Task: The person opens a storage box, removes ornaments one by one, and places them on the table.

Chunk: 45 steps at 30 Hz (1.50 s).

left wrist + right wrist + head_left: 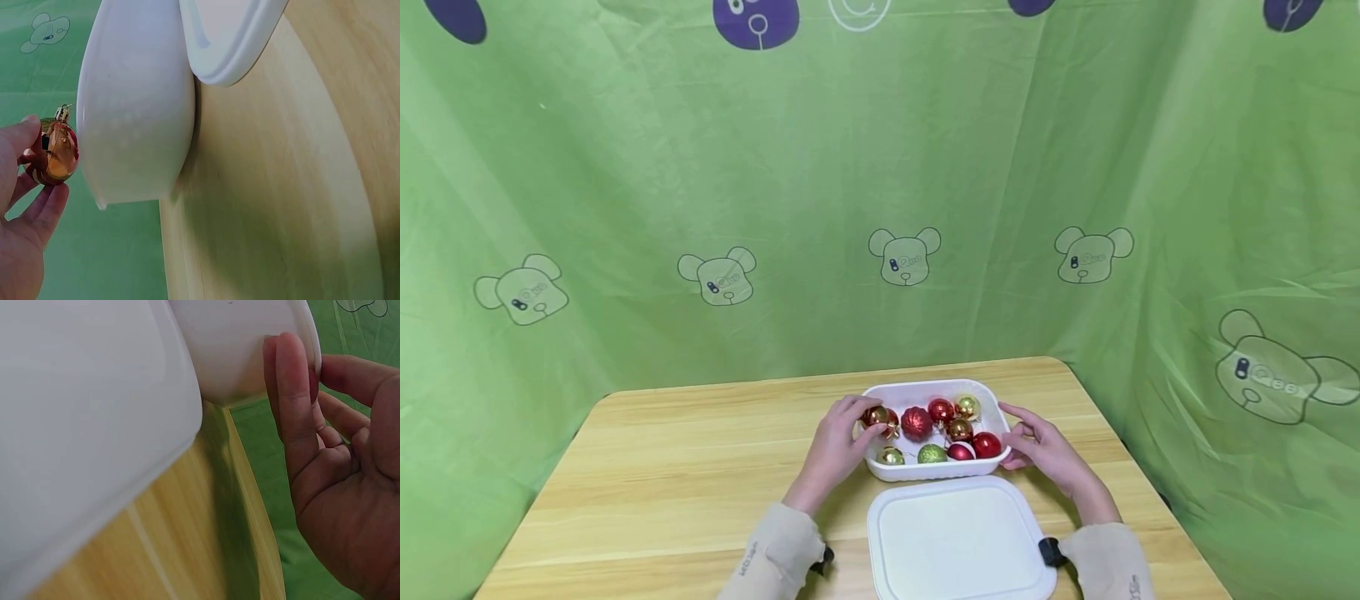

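My left hand (835, 443) reaches over the left end of a white plastic container (925, 472). Between its thumb and fingers it holds a shiny copper-gold Christmas ball ornament (60, 153) with a gold cap, level with the rim in the left wrist view. At the container's right end, my right hand (1051, 452) grips the rim and outer wall. Inside lie several ornaments: a ridged dark red ball (916, 423), a glittery green ball (932, 453), a glossy red ball (987, 445) and a gold ball (967, 407).
A white lid (958, 542) lies flat on the wooden table (700, 483), just in front of the container. Green curtains (820, 183) with bear prints enclose the table's back and sides. A black wrist strap (1051, 552) by the right sleeve overlaps the lid's edge.
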Tool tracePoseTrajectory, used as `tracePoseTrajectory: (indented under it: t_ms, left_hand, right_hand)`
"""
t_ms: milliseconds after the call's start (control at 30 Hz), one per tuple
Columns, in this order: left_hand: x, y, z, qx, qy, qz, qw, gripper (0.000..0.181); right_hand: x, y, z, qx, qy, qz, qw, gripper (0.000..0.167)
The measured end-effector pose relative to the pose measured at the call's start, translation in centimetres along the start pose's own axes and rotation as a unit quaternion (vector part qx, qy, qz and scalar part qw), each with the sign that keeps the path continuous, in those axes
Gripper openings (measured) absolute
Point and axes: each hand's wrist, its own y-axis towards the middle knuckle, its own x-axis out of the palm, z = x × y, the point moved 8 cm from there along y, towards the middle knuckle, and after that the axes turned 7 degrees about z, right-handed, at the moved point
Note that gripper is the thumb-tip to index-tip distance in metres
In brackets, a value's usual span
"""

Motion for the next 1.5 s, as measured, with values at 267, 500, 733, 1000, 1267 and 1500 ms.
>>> tracePoseTrajectory:
  t_ms: [267,500,733,1000,1267,1500]
  left_hand:
    - [-1.1,0.2,-1.2,-0.022,0.007,0.010,0.9997,0.041]
    - [-1.9,0.6,-2.2,-0.022,0.003,0.022,0.9995,0.040]
    - [-2.6,0.7,-3.4,-0.036,0.003,0.034,0.9988,0.040]
    - [-2.8,0.6,-5.1,-0.064,-0.006,0.038,0.9972,0.042]
    - [-2.3,0.5,-7.0,-0.102,-0.015,0.029,0.9943,0.043]
    - [-1.9,0.2,-8.1,-0.111,-0.021,0.029,0.9932,0.039]
  right_hand:
    - [0.0,0.0,0.0,-0.001,0.001,-0.003,1.0000,0.069]
    - [0.0,0.0,0.1,-0.001,0.003,-0.002,1.0000,0.069]
    - [0.0,0.0,0.0,-0.001,0.001,-0.003,1.0000,0.068]
    - [0.0,0.0,0.0,0.000,0.002,-0.005,1.0000,0.069]
    - [-0.1,-0.1,0.0,-0.001,0.002,-0.003,1.0000,0.069]
    - [0.1,-0.2,-0.1,-0.003,0.001,-0.005,1.0000,0.069]
